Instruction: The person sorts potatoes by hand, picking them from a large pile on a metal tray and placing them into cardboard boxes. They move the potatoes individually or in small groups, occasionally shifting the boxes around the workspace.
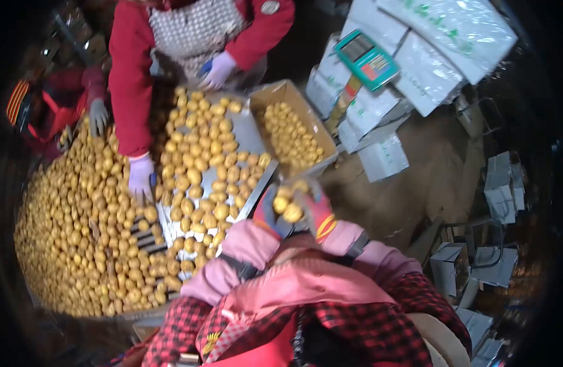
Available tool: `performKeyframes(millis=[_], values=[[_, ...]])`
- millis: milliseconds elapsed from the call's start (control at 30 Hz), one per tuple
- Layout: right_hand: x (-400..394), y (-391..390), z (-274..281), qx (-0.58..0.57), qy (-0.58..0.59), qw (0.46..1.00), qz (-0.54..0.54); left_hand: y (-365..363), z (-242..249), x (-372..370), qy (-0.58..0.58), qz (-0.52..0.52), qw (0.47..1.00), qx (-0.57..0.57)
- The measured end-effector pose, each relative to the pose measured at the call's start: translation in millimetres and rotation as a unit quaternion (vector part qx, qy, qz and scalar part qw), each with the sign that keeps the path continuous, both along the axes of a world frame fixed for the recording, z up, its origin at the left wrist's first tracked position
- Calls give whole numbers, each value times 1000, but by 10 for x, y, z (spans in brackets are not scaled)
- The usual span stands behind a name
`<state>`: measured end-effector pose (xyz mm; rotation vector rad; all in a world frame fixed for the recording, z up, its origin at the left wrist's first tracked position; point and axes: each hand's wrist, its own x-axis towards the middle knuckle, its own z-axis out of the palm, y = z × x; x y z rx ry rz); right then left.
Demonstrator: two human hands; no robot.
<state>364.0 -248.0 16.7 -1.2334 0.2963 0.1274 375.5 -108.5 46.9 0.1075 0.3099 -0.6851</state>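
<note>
My left hand (269, 210), in a pink and grey glove, curves around the left side of a few yellow potatoes (289, 208) in front of my chest. On their right side is my right hand (315, 205), also gloved and a little blurred, closed about the same potatoes. Both hands are near the metal edge (257, 191) of the sorting table, just below an open cardboard box (328, 148) that holds many small potatoes. Loose potatoes (196, 147) lie spread over the table to the left of my hands.
A co-worker in a red top (128, 79) reaches a gloved hand into the large potato pile (80, 226). Another person (61, 104) is at the far left. A green device (367, 60) rests by stacked white cartons (428, 67). More boxes (449, 263) stand at right.
</note>
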Motion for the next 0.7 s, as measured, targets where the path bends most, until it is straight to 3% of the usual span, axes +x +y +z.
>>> performKeyframes(millis=[33,100,167,267,300,333,400,467,533,600,700], values=[[-28,-42,146,50,85,995,-25,-73,-50,-1,-27,-17,999,3],[135,-151,224,9,16,1000,-10,-236,-146,200,-104,-54,993,10],[377,-258,232,3,-22,1000,-22,-280,222,396,-144,-93,985,-3],[913,-431,22,98,-15,995,-16,-540,212,837,60,17,994,89],[1187,-525,-188,106,-11,994,26,-557,-239,1074,10,-3,990,140],[1459,-616,-379,115,-6,991,67,-555,35,1257,25,10,973,227],[1898,-569,37,192,104,971,102,-426,-421,1718,-26,5,985,170],[2354,-690,-347,120,21,992,-17,-298,-155,1869,47,90,951,291],[2500,-798,-39,277,114,953,-52,-75,-95,1876,52,160,959,227],[2488,-1090,-150,298,69,952,-12,282,-258,1762,-7,169,972,160],[2146,-1541,-596,199,32,977,62,607,-84,1256,41,145,977,150]])
